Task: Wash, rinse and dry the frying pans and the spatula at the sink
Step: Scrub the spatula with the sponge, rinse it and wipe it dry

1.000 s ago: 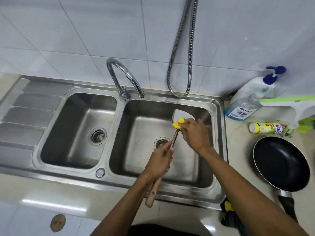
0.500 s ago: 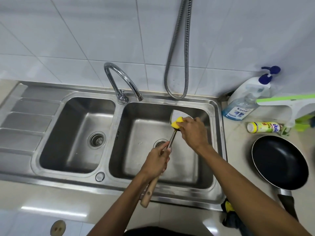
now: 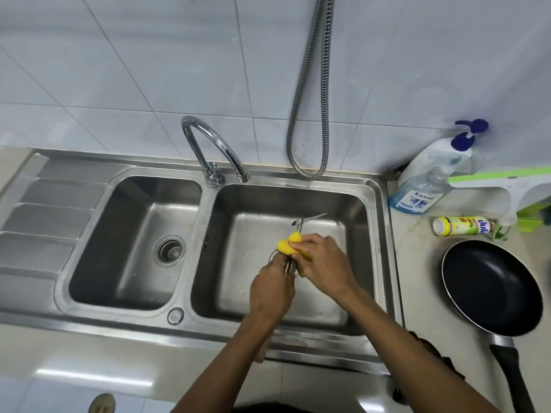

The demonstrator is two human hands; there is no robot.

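Now, from the head camera, the spatula [image 3: 310,219] has been rolled: half a second back its blade showed broad, and here it shows edge-on over the right basin [image 3: 298,198]. The yellow sponge [image 3: 289,241], clutched in the right hand [image 3: 326,263], has slid from the blade's neck down the shaft, close to the left hand [image 3: 271,289], which grips the shaft below it. Scrubbing has likely moved from blade to stem; rinsing looks not yet begun, since no water shows at the tap [image 3: 214,150]. One frying pan [image 3: 492,287] sits on the counter to the right.

Left hand [image 3: 272,289] gripping spatula [image 3: 308,219] shaft over right sink basin [image 3: 362,234], right hand [image 3: 323,260] holding yellow sponge [image 3: 288,242] on it
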